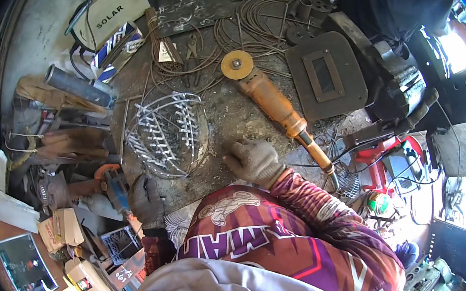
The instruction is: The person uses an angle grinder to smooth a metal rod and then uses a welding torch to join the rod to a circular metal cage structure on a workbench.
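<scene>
My right hand (254, 162), in a light grey work glove, rests on the worn workbench (205, 191); its fingers are loosely bent and apart, and nothing shows in them. My left hand (146, 200), in a darker glove, is by the bench's near left edge, its fingers lost in shadow. Between and beyond the hands lies a frame of bent metal rods (181, 118), with short rungs crossing it. A rusty orange angle grinder (275, 105) with a yellowish disc lies beyond my right hand, apart from it.
A dark welding mask (299, 61) lies beyond the grinder, near a bench vise (396, 72). Coiled wire (252, 24), pliers (193, 55) and bundled rods (161, 39) are farther back. A blue tool (116, 189) is left of my left hand; a red machine (378, 159) stands right.
</scene>
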A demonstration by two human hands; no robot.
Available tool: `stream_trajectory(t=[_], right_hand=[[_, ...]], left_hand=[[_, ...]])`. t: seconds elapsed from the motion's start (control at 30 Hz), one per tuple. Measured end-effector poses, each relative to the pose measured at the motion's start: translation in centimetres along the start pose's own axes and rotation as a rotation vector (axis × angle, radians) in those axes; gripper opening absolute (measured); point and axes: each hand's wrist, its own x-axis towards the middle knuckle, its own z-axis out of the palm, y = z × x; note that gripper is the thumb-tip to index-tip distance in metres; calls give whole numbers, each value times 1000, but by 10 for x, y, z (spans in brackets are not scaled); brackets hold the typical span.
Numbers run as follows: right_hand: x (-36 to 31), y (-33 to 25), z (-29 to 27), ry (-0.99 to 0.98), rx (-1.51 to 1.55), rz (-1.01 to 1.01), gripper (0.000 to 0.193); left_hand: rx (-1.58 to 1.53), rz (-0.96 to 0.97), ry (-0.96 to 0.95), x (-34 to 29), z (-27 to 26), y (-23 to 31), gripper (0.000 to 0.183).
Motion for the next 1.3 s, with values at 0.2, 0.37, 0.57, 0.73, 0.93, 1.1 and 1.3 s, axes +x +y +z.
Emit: stream_trajectory(t=[0.2, 0.37, 0.57, 0.73, 0.93, 1.1, 1.3], right_hand=[[-2, -2, -6, 20, -53, -22, 31], [-3, -1, 0, 73, 53, -45, 30], [-3, -2, 1, 82, 20, -52, 29], [-2, -1, -1, 89, 20, -55, 29], [0, -1, 0, 51, -21, -38, 28], [-2, -2, -2, 55, -5, -55, 27], [-4, 0, -1, 137, -20, -113, 27]], left_hand=[[-10, -29, -5, -1, 4, -10, 31], [46, 49, 14, 4, 4, -6, 30], [41, 24, -4, -1, 1, -10, 30], [93, 75, 7, 2, 2, -6, 32], [-134, -143, -3, 1, -5, -3, 36], [-583, -519, 307, -8, -19, -45, 39], [-143, -457, 413, -32, -38, -39, 38]])
